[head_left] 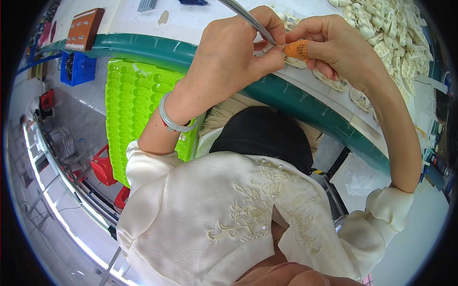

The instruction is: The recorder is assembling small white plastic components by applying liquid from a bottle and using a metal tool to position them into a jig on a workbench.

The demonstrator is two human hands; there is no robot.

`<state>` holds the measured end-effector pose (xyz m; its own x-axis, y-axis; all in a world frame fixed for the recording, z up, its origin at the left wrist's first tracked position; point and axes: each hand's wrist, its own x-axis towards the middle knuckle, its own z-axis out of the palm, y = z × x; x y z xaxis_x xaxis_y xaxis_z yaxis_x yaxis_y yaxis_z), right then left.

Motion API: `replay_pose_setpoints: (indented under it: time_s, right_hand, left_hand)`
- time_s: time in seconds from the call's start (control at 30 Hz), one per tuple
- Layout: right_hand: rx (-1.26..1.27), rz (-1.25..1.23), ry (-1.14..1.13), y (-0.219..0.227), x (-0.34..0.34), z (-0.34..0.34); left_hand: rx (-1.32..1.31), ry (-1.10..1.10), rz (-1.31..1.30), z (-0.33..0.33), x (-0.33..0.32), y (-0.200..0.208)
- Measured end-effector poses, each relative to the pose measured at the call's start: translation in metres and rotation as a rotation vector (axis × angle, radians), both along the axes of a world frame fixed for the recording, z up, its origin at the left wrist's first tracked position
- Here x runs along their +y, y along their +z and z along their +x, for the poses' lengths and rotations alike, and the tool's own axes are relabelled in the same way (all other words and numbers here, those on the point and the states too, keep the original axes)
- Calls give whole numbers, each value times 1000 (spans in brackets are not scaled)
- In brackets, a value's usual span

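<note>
My left hand (234,55) and my right hand (334,47) meet above the table, both closed in a pinch. An orange textured sleeve (296,49) covers the tip of my right thumb. A ribbed grey metal rod (245,16) slants down from the top edge, across the fingers of my left hand, its narrow end at the pinch. Whatever my fingertips hold is too small and too hidden to name. Just beneath and beside my right hand lie several cream plastic pieces (360,100).
A big heap of cream plastic parts (381,35) covers the table's right side. The table has a green edge (138,47). Left of my lap stands a bright green moulded tray (138,105). Farther left are a brown box (85,29), a blue bin (86,69) and a red stool (101,167).
</note>
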<state>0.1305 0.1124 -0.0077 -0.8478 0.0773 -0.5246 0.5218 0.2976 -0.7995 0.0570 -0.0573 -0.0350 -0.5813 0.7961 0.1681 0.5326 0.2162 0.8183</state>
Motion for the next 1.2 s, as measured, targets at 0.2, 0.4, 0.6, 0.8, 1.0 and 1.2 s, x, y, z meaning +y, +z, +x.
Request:
replay_pose_setpoints:
  time_s: [0.2, 0.4, 0.6, 0.8, 1.0, 1.2]
  right_hand:
    - [-2, -33, 22, -1, 2, -4]
    - [-25, -70, -18, 2, -1, -11]
    - [-62, -99, -39, -1, 0, -13]
    - [-122, -85, -38, 6, -3, -16]
    - [-118, -90, -27, 5, -4, -19]
    - [-102, -89, -4, 7, 0, -21]
  left_hand:
    - [44, -15, -8, -2, 0, -1]
    - [-203, -3, 143, -38, -8, -5]
    - [77, 144, 307, -99, -20, -3]
    - [770, 52, -19, -123, -3, -14]
    - [830, 47, 39, -114, -4, -20]
    - [649, -266, 224, -29, -19, -23]
